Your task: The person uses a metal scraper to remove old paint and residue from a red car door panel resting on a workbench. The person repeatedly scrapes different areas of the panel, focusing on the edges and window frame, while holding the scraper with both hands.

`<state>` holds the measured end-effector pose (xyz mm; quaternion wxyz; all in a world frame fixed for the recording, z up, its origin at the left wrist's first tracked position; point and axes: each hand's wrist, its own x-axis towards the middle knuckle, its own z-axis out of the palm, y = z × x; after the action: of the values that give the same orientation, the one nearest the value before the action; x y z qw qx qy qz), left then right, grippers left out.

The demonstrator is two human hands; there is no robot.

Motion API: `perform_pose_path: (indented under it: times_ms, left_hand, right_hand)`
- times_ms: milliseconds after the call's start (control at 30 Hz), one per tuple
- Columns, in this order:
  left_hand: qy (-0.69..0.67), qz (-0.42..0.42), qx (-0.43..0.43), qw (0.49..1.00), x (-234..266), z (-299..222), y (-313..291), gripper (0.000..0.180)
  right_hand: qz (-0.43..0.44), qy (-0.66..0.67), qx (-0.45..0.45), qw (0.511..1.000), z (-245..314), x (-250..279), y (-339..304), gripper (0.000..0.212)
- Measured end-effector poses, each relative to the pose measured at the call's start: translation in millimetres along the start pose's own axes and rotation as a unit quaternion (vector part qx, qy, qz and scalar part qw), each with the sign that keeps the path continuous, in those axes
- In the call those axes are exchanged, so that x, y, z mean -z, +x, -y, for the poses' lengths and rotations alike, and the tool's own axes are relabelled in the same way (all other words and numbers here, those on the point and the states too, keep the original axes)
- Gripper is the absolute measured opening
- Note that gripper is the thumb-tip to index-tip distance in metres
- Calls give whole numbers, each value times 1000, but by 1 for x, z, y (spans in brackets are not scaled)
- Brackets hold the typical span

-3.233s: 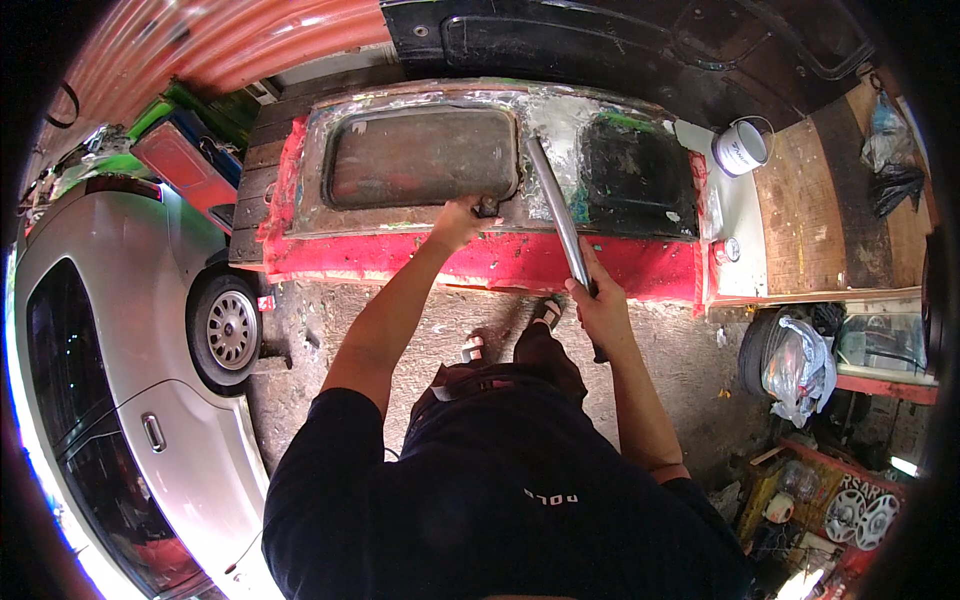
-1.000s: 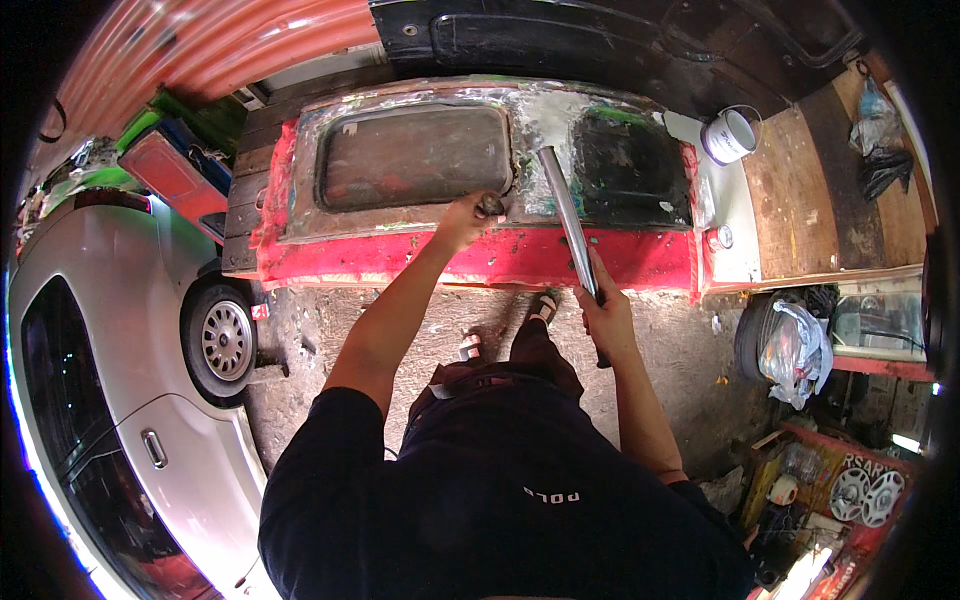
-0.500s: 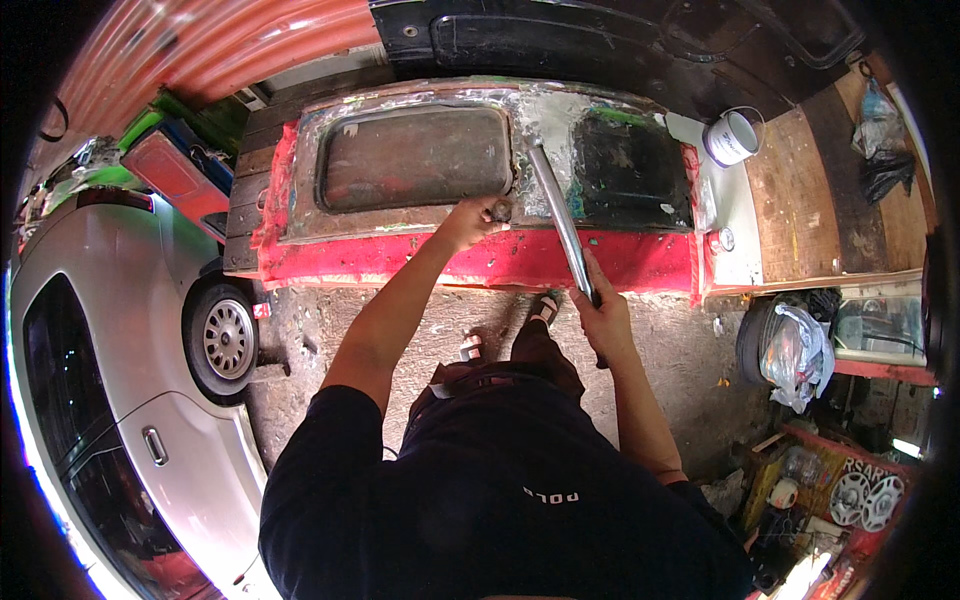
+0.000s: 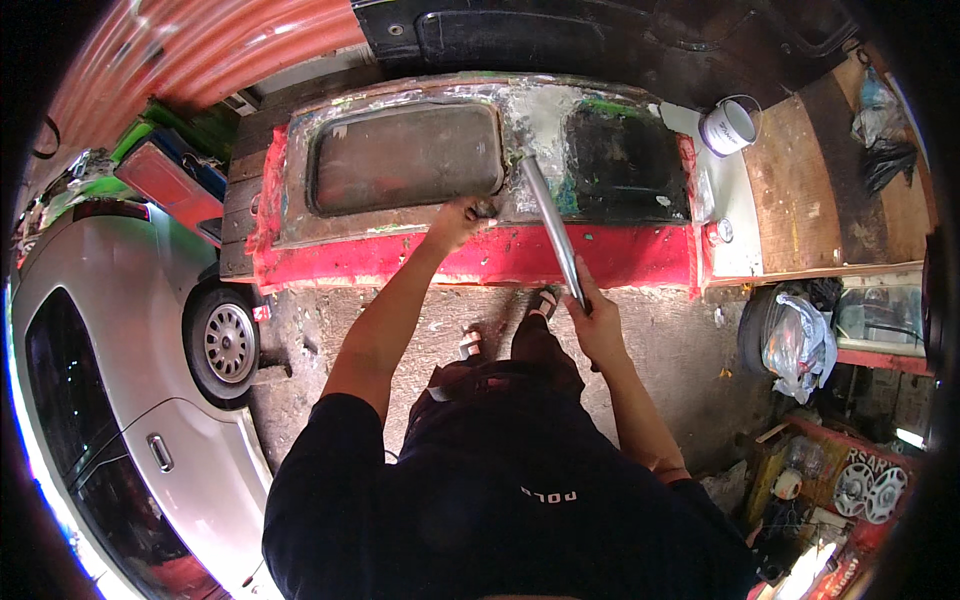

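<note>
Right hand (image 4: 592, 318) closed around the lower end of a metal pipe (image 4: 547, 220), its far end on the red car panel (image 4: 480, 250). Left hand (image 4: 458, 218) presses a small object there, likely steadying; left grip unclear.

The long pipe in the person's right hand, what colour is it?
Plain silver-grey metal pipe, gripped by the right hand; head view shows it.

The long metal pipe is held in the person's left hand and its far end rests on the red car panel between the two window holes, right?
Not quite. The head view shows the metal pipe gripped at its near end by the right hand, not the left. The left hand is pressed on the red car panel by the bigger window hole. The rest is right: the pipe's far end rests between the two window holes.
</note>
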<state>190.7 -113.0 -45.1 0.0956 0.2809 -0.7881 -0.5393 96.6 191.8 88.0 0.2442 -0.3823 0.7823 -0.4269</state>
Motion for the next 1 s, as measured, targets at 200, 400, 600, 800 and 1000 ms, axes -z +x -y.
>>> perform_pose_path:
  times_ms: [200,400,600,800,1000]
  left_hand:
    - [2,-50,-80,996,9,-24,-8,39]
    - [34,-38,-87,995,7,-26,-8,50]
    - [17,14,-112,993,10,-31,-9,51]
    - [64,74,-86,991,16,-41,-8,52]
    - [36,94,-93,991,17,-24,0,51]
  right_hand:
    - [-15,44,-35,998,9,8,9,64]
    - [9,40,-56,998,9,12,12,64]
    - [39,58,-114,991,21,17,11,64]
    - [-7,32,8,999,8,12,8,65]
    - [9,78,-2,997,24,10,5,63]
